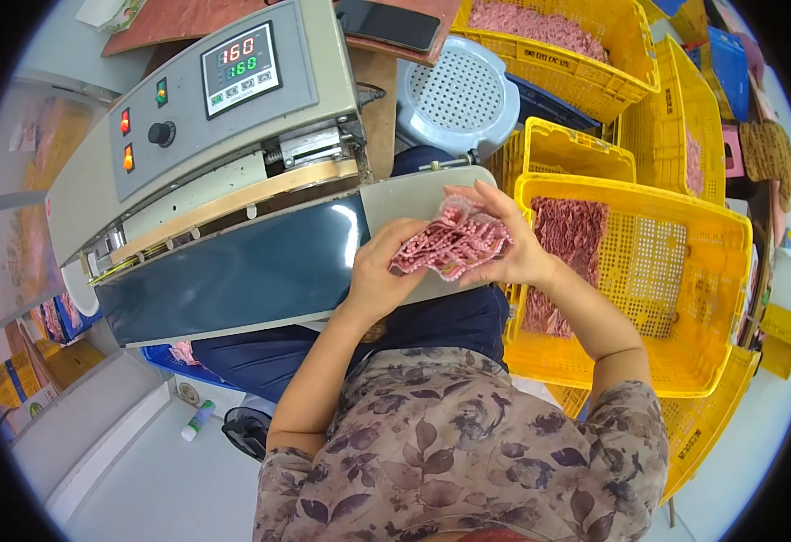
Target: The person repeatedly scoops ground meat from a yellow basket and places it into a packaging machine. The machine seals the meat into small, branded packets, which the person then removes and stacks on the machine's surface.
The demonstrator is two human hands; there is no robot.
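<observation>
Both of my hands hold a bundle of pink, ruffled pieces point(455, 240) with whitish, see-through edges; I cannot tell exactly what they are. My left hand point(390, 261) grips the bundle's left side, and my right hand point(514, 237) curls around its right side. Beneath them is the light grey end of a metal work plate point(395, 196). Left of my hands, the plate carries a dark blue surface point(246, 264). Over it stands a grey heat-sealing machine point(185, 135) with a lit digital display point(241, 68), a black knob point(161, 133) and glowing switches.
At my right, a yellow plastic crate point(646, 366) holds stacked dark pink pieces point(568, 251). More yellow crates point(565, 68) stand behind it, some with pink pieces. A light blue plastic stool point(459, 95) and a phone point(392, 26) are beyond the machine. A spray can point(198, 420) lies at lower left.
</observation>
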